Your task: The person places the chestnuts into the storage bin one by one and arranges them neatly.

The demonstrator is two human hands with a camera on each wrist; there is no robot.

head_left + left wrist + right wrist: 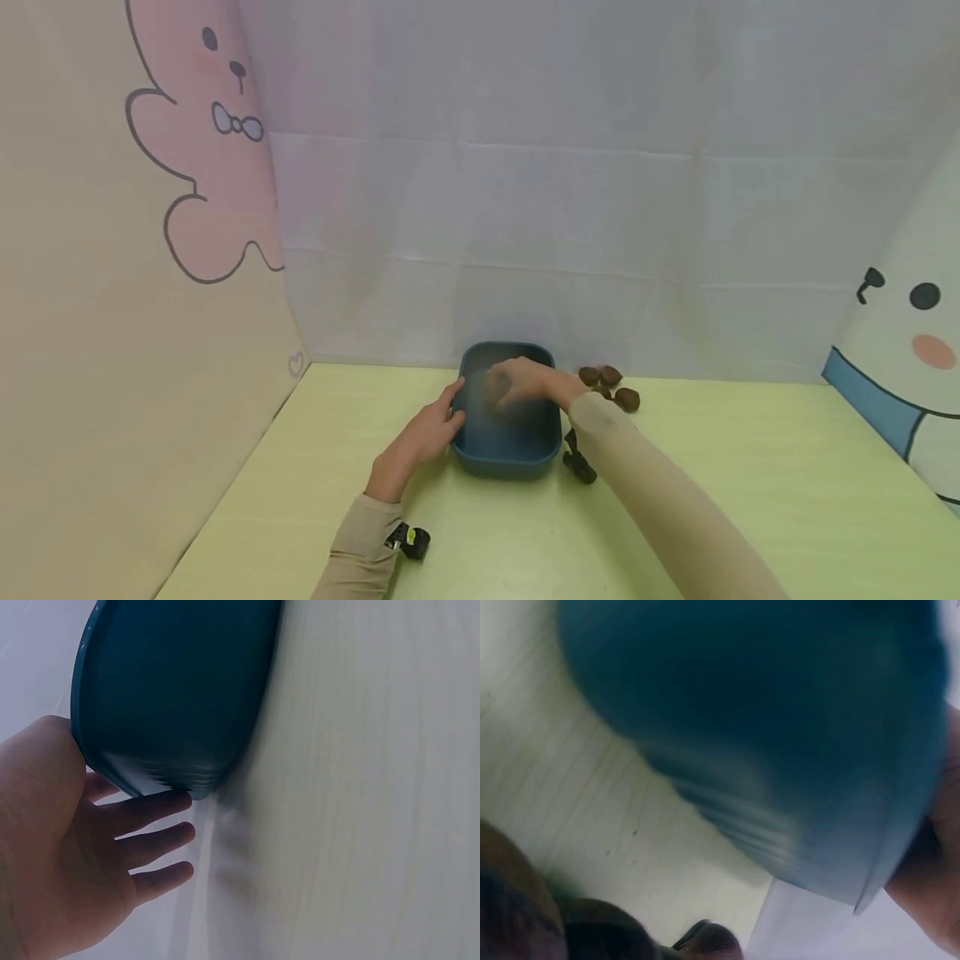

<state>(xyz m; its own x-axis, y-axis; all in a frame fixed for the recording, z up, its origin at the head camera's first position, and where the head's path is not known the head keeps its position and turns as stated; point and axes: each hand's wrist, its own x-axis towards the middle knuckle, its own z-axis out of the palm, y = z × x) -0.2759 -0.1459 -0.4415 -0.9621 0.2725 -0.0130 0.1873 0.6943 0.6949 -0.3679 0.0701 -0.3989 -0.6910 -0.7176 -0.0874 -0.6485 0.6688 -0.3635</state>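
A dark blue plastic basin [506, 467] stands against the back wall. My left hand [431, 429] is at its left side, thumb and index finger at the rim. The other fingers stretch out along the outer wall, as the left wrist view shows. My right hand [525, 382] reaches over the right rim into the basin, blurred, fingers curled round a dark brown nut-like piece [498, 387]. In the right wrist view the basin's outer wall [742, 712] hides much of that hand. Several brown nut-like pieces [627, 400] lie just right of the basin.
Black, knobbly pieces [579, 467] lie by the basin's lower right, partly behind the right forearm. The table [750, 467] has a pale yellow-green surface. A white sheet [570, 208] hangs behind it. A black strap device [411, 541] sits at my left wrist.
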